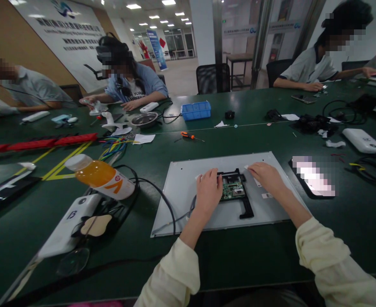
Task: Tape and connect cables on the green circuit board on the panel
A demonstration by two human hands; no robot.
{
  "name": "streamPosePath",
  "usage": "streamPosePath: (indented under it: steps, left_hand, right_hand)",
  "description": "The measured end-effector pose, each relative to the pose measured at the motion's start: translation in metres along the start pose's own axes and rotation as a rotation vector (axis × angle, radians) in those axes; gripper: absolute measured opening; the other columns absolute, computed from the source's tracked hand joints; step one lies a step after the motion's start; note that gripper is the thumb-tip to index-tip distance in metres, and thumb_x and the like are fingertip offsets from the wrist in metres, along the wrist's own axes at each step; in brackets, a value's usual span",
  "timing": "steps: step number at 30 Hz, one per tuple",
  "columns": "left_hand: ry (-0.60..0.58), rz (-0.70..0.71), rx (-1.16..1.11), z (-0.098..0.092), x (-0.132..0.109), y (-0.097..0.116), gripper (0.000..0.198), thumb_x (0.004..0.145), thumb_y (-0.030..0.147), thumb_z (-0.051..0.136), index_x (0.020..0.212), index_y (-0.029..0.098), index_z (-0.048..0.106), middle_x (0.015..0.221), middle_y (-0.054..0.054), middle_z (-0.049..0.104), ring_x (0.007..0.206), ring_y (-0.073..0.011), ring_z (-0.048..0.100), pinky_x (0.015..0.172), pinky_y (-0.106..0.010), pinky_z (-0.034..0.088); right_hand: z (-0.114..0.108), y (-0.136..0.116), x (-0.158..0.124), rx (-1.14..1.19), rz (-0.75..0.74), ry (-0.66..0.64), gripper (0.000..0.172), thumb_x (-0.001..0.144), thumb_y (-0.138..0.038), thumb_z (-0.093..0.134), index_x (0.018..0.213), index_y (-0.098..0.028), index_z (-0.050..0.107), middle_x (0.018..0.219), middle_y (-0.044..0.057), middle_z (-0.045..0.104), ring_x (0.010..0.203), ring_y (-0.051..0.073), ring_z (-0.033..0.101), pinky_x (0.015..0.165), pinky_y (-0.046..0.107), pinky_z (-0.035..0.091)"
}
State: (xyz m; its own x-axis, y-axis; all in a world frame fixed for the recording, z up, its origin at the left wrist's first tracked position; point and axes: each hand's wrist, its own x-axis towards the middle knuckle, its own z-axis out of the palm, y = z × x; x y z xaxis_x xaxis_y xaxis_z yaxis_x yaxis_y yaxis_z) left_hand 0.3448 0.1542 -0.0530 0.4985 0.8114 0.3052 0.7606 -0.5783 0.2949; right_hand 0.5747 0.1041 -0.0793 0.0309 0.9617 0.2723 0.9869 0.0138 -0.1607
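Observation:
A green circuit board (232, 191) in a black plastic frame (247, 207) lies on a light grey metal panel (181, 187). My left hand (209, 192) is closed at the frame's left side, its fingers bent and covering that edge. A white bit shows beside its fingertips, but what it grips is hidden. Right of the board, my right hand (267, 178) pinches a small white piece (246, 168), perhaps paper or tape, just above the panel. A grey cable (172, 221) runs over the panel's left part toward my left hand.
Left of the panel stand a tilted orange juice bottle (106, 179) and a white power bank (69, 226). A phone (314, 179) lies to the right. Beyond are an orange screwdriver (188, 135), a blue basket (196, 111) and a metal bowl (145, 120). Several people sit across the green table.

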Motion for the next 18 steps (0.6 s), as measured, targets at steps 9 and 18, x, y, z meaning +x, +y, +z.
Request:
streamPosePath:
  steps: [9,18]
  left_hand:
    - [-0.014,0.008,-0.003,0.003,0.0,-0.001,0.031,0.093,0.022,0.04,0.122,0.015,0.051,0.122,-0.012,0.061,0.11,-0.0252,0.058,0.094,-0.039,0.042]
    - [0.128,-0.102,-0.158,-0.007,0.012,-0.032,0.032,0.088,0.016,0.044,0.118,0.014,0.056,0.119,-0.012,0.062,0.109,-0.0228,0.059,0.098,-0.037,0.044]
  right_hand:
    - [-0.005,-0.01,-0.002,-0.034,0.063,0.058,0.027,0.099,-0.025,0.033,0.107,-0.018,0.059,0.101,0.009,0.068,0.088,0.02,0.063,0.068,0.028,0.041]
    - [-0.008,-0.013,-0.005,-0.017,0.014,0.043,0.033,0.095,-0.015,0.036,0.12,-0.02,0.056,0.112,0.009,0.065,0.096,0.021,0.061,0.074,0.029,0.044]
